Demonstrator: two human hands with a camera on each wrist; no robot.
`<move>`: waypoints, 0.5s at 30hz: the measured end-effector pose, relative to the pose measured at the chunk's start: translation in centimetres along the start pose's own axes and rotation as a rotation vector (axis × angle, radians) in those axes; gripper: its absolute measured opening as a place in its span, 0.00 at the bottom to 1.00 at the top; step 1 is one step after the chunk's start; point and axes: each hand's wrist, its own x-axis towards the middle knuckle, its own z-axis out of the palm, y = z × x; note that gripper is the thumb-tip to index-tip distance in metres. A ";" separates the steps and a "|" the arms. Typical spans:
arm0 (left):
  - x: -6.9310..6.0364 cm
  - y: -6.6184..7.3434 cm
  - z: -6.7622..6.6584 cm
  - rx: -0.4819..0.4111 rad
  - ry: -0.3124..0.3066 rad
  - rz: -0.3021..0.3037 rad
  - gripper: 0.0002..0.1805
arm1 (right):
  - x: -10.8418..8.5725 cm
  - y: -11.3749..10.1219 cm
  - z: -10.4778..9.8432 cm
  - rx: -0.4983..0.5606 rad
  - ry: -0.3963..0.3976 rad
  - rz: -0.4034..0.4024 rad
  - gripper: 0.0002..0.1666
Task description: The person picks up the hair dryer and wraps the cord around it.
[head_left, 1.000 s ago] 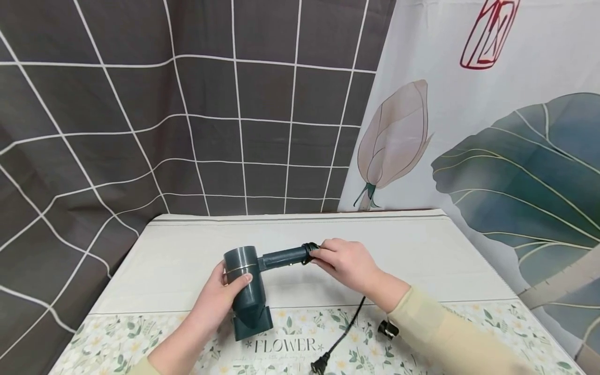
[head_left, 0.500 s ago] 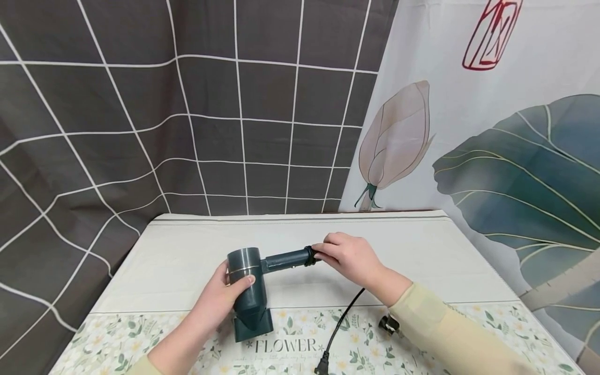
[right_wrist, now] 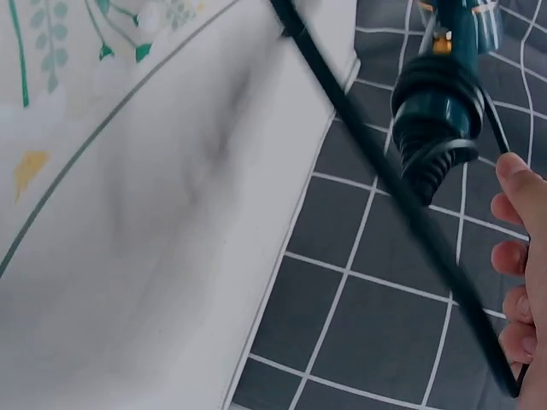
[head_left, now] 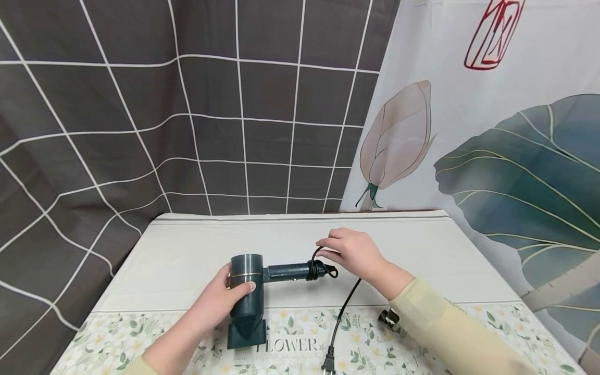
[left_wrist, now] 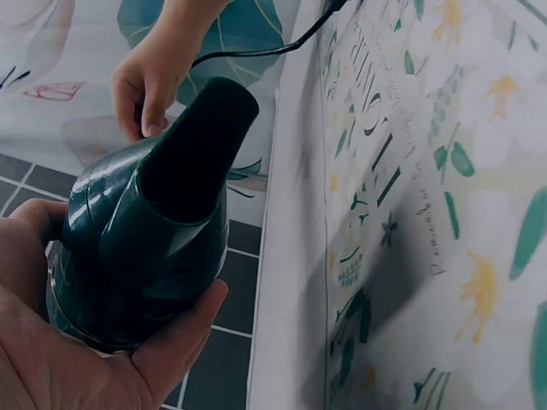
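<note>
A dark teal hair dryer (head_left: pixel 246 307) is held above the table, its flat nozzle pointing toward me and its handle out to the right. My left hand (head_left: pixel 222 296) grips the barrel, thumb across the front; the left wrist view shows fingers and thumb round the hair dryer (left_wrist: pixel 128 248). Loops of black cord (head_left: pixel 313 271) are wound round the handle's end. Just beyond that end, my right hand (head_left: pixel 357 253) pinches the cord, also visible as a right hand (right_wrist: pixel 532 265) in the right wrist view. From below this hand hangs the cord's plug (head_left: pixel 329 362).
A white cloth (head_left: pixel 187 250) with a floral front band covers the table. Dark grid-patterned fabric (head_left: pixel 267 140) hangs behind it, with a lotus-print curtain (head_left: pixel 469 156) on the right. A small black object (head_left: pixel 389 317) shows beside the right sleeve.
The handle has tipped down to nearly level. My right hand has lifted slightly off the handle end, drawing a length of cord away from the loops. The plug has shifted slightly right.
</note>
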 end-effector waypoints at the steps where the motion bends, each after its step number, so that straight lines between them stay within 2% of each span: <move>1: 0.0 0.0 0.0 0.003 -0.001 -0.004 0.52 | 0.0 0.1 0.0 0.000 0.000 0.004 0.12; 6: 0.0 -0.2 0.1 -0.003 -0.002 0.001 0.51 | 0.1 0.5 0.0 -0.010 -0.023 0.033 0.12; 15: -0.3 -0.1 -0.3 0.006 -0.028 0.028 0.50 | 0.2 1.0 0.0 -0.047 -0.043 0.150 0.16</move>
